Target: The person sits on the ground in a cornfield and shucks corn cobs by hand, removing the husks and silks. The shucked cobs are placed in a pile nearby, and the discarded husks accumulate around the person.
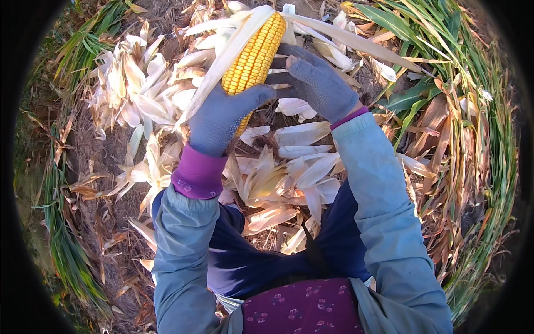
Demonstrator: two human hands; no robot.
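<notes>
A yellow corn cob (253,58) is held up in front of me, tilted with its upper end leaning right. Pale husk leaves (222,61) hang peeled back from it, one down its left side and another stretching out to the right. My left hand (219,117), in a grey glove, is closed around the cob's lower part, its thumb across the kernels. My right hand (320,80), also gloved, is at the cob's right side with bare fingertips showing. Its fingers curl toward the cob and are partly hidden behind it.
Loose dry husks (130,89) are heaped at the left, and more husks (295,175) lie between my legs. Green and brown corn stalks (445,111) are piled along the right. A band of green leaves (58,234) runs down the left over bare soil (119,267).
</notes>
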